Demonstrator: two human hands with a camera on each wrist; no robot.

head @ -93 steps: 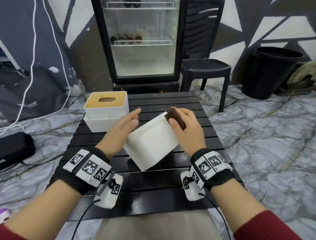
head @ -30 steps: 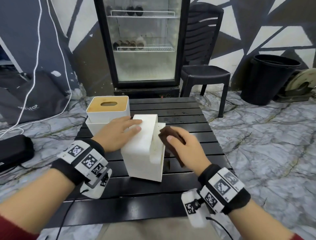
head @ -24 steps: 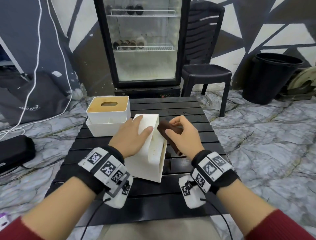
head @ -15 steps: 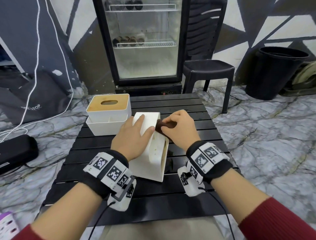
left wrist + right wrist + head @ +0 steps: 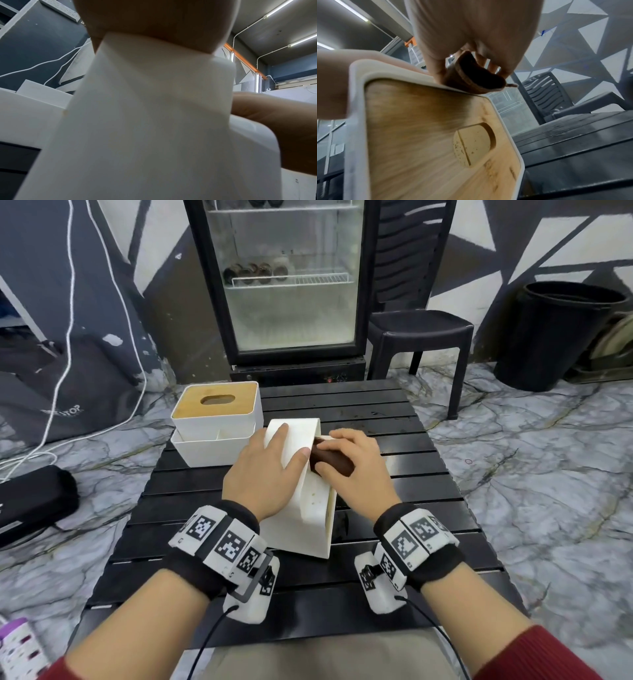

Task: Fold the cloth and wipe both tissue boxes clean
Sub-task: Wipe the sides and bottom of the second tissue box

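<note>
- Standing on its side near the middle of the table (image 5: 394, 412), the near box (image 5: 310, 508) has its wooden lid (image 5: 428, 142) facing right and a white wall turned up.
- The cloth (image 5: 330, 462), a small dark brown folded pad, sits at the box's upper right edge, pressed there by the right hand (image 5: 356, 470).
- That hand's fingers are curled over the cloth and its thumb pinches it from the side; the right wrist view shows the fold bunched against the white rim.
- The left hand (image 5: 263, 474) lies flat on the upturned wall, fingers straight and close together, thumb reaching toward the cloth.
- The box looks like stiff, smooth plastic and probably light, so on its narrow side it may slide or tip under rubbing; a flat palm on top, as here, seems the sensible hold.
- The cloth is soft and limp, likely to unfold unless kept pinched at the fold.
- Through the lid's oval slot (image 5: 474, 143) a pale speckled surface shows; whether tissues are inside I cannot tell.
- The far box (image 5: 215, 419) sits upright just left of the near one, apparently in a white tray (image 5: 205, 450) whose compartments show nothing I can make out.
- Behind the table stand a fridge (image 5: 284, 278), a stool (image 5: 419, 330) and a bin (image 5: 555, 333).
</note>
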